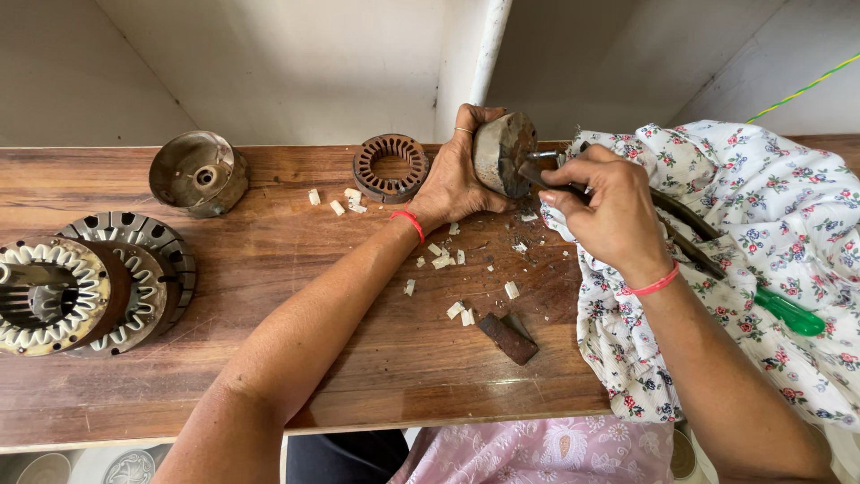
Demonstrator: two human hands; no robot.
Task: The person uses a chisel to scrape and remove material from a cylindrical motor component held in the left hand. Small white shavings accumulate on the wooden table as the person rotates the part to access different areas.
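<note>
Left hand (452,184) clamps rotor (503,152) at bench (269,358) far edge; right hand (609,211) grips tool (537,175), tip hidden. Cloth (770,233) covers right end w/ screwdriver (788,312). Stators (81,287) cut off left; ring (391,167), cup (199,172) behind.

Only one view is given — a head-worn camera, carried above the work and aimed steeply downward and forward. The wooden bench (269,358) is seen almost from overhead, its far edge running across the upper third of the frame and its near edge low in the frame. Pale walls are caught along the top. The view is set close: both forearms enter from the bottom edge, and the left hand (452,184) and right hand (609,211) are met just above and right of centre. The frame's left edge is reached by the bench — no second view is shared.
</note>
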